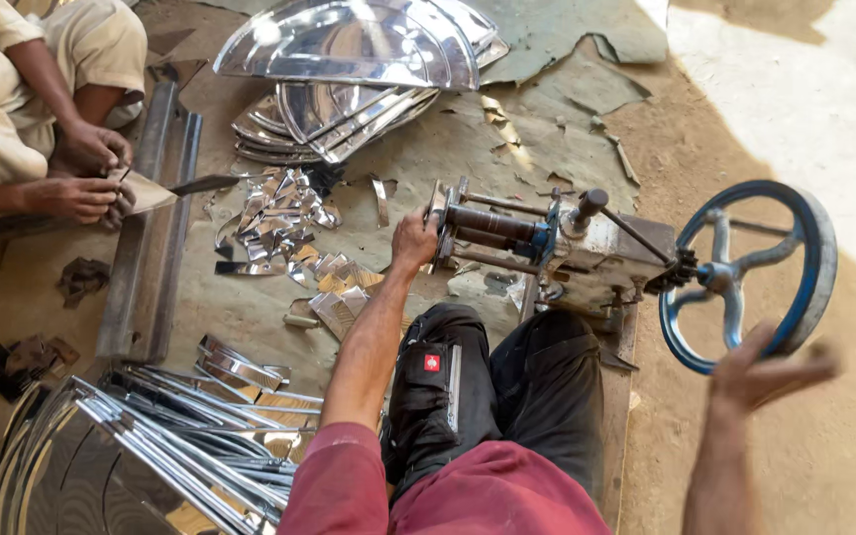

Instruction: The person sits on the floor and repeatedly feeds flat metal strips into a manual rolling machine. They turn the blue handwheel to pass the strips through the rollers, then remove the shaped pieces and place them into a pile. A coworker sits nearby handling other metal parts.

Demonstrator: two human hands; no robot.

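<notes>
I sit on the ground before a small hand-cranked roller machine (547, 243). My left hand (414, 241) reaches to the left end of its rollers and touches the frame there; whether it grips anything is hidden. My right hand (767, 372) is blurred, fingers spread, at the lower rim of the blue crank wheel (745, 272) on the machine's right side, holding nothing I can see. Small shiny metal offcuts (284, 223) lie just left of the machine.
A stack of curved shiny metal sheets (349, 59) lies at the back. Long metal strips and curved sheets (180, 436) lie at front left. Another person's hands (86, 173) at far left work on a steel angle bar (151, 238). Bare sandy ground spreads right.
</notes>
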